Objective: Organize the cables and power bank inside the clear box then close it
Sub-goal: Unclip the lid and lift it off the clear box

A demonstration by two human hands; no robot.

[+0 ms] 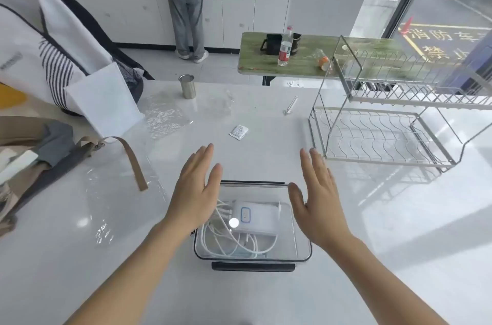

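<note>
A clear box (303,250) with dark clasps on its near and far edges sits on the white table in front of me. Inside it lie a white power bank (259,220) and coiled white cables (226,242). A clear lid appears to lie on top, though I cannot tell whether it is latched. My left hand (195,189) hovers over the box's left side with fingers straight and spread, holding nothing. Above the right side is my right hand (315,195), flat and empty too.
A wire dish rack (386,122) stands at the right. Bags (53,58) and plastic wrap (165,117) lie at the left. A metal cup (187,86), a small packet (238,132) and a thin stick (290,105) lie farther back. A person stands at the far counter.
</note>
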